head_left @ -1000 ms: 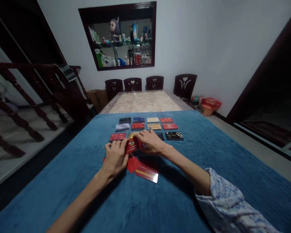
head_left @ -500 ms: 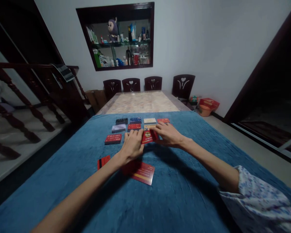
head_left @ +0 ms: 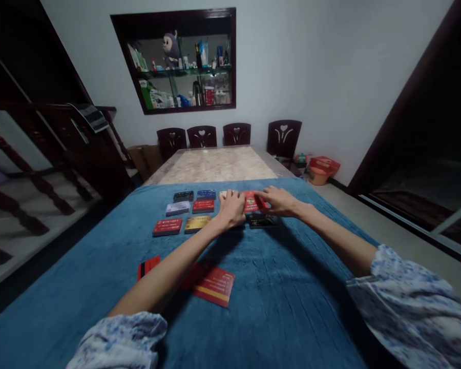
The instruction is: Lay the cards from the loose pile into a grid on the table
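Observation:
A red card (head_left: 252, 201) is held between my left hand (head_left: 231, 209) at its left edge and my right hand (head_left: 279, 201) at its right edge, above the back right of the card rows. Beneath it lies a black card stack (head_left: 261, 220). To the left are a gold stack (head_left: 197, 224), two red stacks (head_left: 167, 226) (head_left: 203, 206), a pale stack (head_left: 177, 207), a dark stack (head_left: 183, 196) and a blue stack (head_left: 206, 195). Larger red cards (head_left: 215, 284) lie nearer me, partly behind my left forearm.
Blue cloth (head_left: 276, 307) covers the near part of the table; its bare marbled end (head_left: 218, 164) lies beyond. Dark chairs (head_left: 284, 138) stand behind it. A stair railing (head_left: 23, 107) is at the left, an orange bucket (head_left: 318, 175) on the floor at the right.
Both hands have moved farther back and to the right over the stacks with the red card. The gold stack and the black stack now show. The view has shifted slightly.

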{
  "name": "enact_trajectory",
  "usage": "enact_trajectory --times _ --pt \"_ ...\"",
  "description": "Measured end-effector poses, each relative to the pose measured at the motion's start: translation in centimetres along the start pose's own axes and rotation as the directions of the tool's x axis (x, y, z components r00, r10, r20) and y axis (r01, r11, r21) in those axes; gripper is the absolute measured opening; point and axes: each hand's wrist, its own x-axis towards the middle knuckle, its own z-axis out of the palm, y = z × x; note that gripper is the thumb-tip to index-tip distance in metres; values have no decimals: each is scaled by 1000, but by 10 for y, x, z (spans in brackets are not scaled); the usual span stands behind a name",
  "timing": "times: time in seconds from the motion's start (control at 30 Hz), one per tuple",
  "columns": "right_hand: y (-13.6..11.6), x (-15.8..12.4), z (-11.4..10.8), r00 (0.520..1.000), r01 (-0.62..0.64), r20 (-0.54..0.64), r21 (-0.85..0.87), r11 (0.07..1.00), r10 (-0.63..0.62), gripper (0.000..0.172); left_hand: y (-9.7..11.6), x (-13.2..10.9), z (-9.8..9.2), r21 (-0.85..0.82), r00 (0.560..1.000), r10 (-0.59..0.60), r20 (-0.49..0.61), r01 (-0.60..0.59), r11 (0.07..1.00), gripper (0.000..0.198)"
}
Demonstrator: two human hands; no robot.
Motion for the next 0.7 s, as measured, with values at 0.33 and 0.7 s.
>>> enact_trajectory --times 0.33,0.7 --pt "21 23 5 983 -88 167 26 996 82 53 7 43 13 -11 991 -15 135 16 1000 37" --pt "28 41 25 958 -124 268 62 990 104 42 7 65 25 -27 959 -26 281 35 999 28"
